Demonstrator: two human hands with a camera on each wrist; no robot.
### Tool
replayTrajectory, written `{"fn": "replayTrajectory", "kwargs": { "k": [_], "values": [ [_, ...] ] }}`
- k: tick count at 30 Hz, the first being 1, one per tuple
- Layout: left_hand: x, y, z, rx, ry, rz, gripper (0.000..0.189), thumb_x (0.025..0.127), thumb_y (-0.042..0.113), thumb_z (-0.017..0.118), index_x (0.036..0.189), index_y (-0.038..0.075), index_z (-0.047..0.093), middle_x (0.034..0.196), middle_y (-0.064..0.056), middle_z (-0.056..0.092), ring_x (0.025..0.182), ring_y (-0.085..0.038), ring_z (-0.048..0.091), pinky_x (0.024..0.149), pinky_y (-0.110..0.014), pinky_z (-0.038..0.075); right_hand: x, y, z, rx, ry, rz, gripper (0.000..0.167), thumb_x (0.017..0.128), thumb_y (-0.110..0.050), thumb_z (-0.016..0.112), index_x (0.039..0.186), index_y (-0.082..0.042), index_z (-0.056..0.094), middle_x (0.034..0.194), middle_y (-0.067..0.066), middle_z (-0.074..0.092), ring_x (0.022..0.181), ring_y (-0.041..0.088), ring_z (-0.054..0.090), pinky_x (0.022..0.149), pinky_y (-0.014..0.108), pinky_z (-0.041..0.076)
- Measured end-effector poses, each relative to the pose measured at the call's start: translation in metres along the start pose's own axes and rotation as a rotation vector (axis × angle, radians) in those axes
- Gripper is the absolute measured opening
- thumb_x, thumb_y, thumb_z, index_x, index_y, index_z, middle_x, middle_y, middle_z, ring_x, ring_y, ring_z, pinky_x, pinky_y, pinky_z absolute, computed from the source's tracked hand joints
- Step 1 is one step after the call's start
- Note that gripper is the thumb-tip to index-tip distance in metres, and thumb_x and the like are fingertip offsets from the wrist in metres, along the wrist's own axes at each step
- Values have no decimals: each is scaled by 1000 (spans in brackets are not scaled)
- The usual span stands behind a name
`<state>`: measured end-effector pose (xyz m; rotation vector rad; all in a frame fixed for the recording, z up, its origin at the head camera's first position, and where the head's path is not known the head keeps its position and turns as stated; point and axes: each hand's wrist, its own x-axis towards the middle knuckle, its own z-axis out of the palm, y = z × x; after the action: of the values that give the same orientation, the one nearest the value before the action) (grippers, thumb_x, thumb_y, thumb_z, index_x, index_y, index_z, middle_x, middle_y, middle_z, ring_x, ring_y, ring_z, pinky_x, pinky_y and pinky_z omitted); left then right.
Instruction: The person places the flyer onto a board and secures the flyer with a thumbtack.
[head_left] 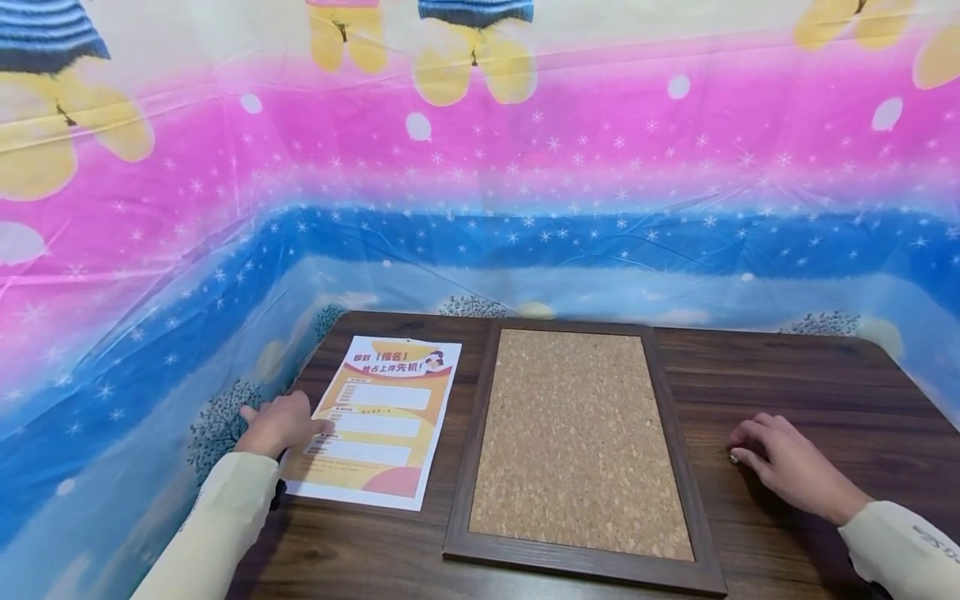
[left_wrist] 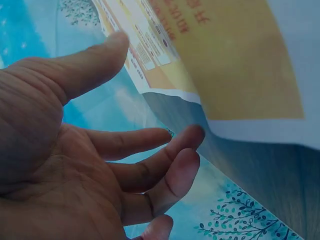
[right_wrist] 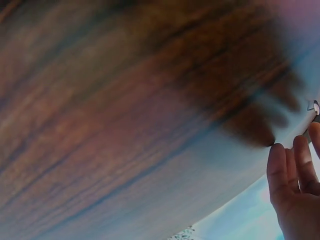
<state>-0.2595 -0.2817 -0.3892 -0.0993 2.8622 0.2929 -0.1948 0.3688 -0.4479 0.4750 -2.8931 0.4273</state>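
A printed poster [head_left: 375, 425] in orange, red and white lies on the table, left of a cork board [head_left: 577, 433] in a dark wooden frame. My left hand [head_left: 281, 422] is at the poster's left edge with its thumb over the sheet. In the left wrist view the fingers of the left hand [left_wrist: 110, 145] are spread below the sheet's curling edge [left_wrist: 255, 127], without a grip on it. To the right of the board, my right hand [head_left: 791, 462] pinches what looks like a small push pin [head_left: 733, 457] between thumb and fingertips.
The dark wood-grain table [head_left: 780, 375] has rounded far corners. Behind it and along its left side hangs a pink and blue patterned cloth [head_left: 480, 167]. A tiny dark spot shows at the poster's top edge.
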Motion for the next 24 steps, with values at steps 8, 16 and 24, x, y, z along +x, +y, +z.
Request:
{"fn": "replayTrajectory", "kwargs": {
  "k": [8,16,24],
  "values": [
    [-1,1,4,-39,-23,6,38,86,29,70,98,-5,60,71,-11,55,78,-35,56,90,-75,4,0,2,0,18,4,-66,19,79,-3,74,85,-18,65,80,-11,52,73,9,46,61,31,43],
    [-1,-2,3,-55,-24,24,32,84,25,73,94,-4,62,70,-10,55,75,-30,55,88,-76,6,1,0,2,0,-13,-65,24,77,0,75,79,-21,63,77,-13,52,72,9,47,61,32,44],
    [-1,-4,3,-39,-42,26,37,84,27,73,98,-5,60,72,-10,55,78,-34,57,89,-77,6,2,-1,3,-3,-33,-47,24,79,0,74,79,-22,61,76,-13,53,72,9,49,62,35,45]
  ]
}}
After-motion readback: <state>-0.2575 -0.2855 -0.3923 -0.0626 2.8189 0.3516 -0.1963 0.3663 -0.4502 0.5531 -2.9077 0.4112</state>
